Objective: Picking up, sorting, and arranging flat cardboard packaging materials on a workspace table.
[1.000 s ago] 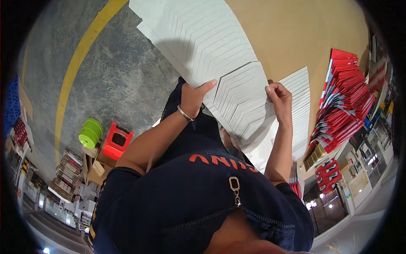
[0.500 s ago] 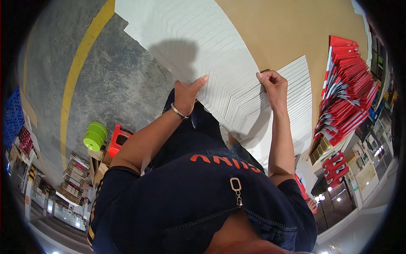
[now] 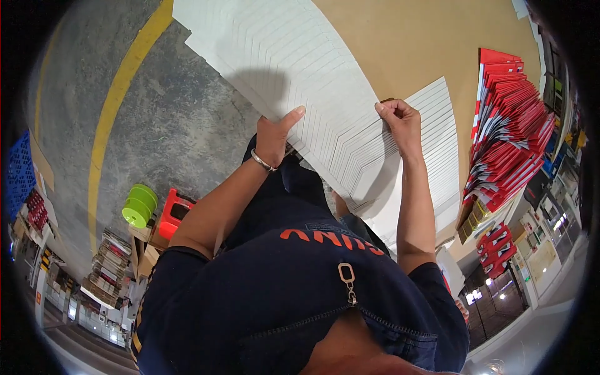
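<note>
White paper or card sheets (image 3: 300, 56) lie fanned out in overlapping rows before me, their edges making angled lines. My left hand (image 3: 274, 139) is closed on their near left edge, thumb on top and the other fingers hidden beneath. At the right edge of the topmost sheet, my right hand (image 3: 403, 122) pinches it between thumb and bent fingers. More fanned sheets (image 3: 437, 131) spread out to the right of that hand. Shadows of my upper body and right arm fall across the white sheets.
Folded red-and-white printed pieces (image 3: 509, 125) stand fanned on the brown tabletop (image 3: 431, 37) at right. On the grey floor (image 3: 181, 112) at left are a yellow line (image 3: 115, 94), a green bucket (image 3: 140, 205), a red stool (image 3: 172, 215) and a bundled stack (image 3: 107, 269).
Both hands keep their hold on the white sheets. Hands, sheets and the red-and-white pieces appear slightly higher and further left in view.
</note>
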Demonstrator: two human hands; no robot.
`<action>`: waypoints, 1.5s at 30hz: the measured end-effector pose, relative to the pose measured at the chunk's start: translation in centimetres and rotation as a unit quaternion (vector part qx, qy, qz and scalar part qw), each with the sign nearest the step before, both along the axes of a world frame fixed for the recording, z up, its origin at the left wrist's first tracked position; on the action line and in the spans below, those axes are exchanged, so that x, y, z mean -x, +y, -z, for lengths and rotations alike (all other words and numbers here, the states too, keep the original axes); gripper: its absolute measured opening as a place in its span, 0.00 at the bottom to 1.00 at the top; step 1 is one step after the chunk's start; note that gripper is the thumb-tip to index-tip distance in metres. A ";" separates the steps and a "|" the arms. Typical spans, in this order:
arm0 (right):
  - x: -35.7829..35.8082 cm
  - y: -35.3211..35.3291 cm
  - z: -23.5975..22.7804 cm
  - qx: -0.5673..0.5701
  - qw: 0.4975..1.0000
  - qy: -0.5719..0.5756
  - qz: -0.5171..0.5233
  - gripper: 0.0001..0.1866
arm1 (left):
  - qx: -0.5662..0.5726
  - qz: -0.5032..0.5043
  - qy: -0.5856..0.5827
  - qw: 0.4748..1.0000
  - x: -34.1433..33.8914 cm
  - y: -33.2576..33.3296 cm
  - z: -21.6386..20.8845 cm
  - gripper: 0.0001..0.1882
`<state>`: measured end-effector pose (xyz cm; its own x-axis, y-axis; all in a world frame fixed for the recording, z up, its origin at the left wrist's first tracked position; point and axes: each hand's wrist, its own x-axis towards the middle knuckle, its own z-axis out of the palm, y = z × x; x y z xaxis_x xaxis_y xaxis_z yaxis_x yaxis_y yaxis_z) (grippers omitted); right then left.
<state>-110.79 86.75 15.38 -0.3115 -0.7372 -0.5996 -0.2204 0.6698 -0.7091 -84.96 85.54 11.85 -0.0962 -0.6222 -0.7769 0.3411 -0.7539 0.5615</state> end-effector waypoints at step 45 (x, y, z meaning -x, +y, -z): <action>2.3 2.5 -0.9 -0.011 0.997 -0.047 -0.053 0.12 | -0.047 0.061 0.057 0.995 0.9 2.4 -0.5 0.23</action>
<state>-113.12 89.30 16.28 -0.1742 -0.7497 -0.6385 -0.2235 0.6616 -0.7158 -85.89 87.97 12.31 -0.2581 -0.5248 -0.8112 0.3008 -0.8415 0.4487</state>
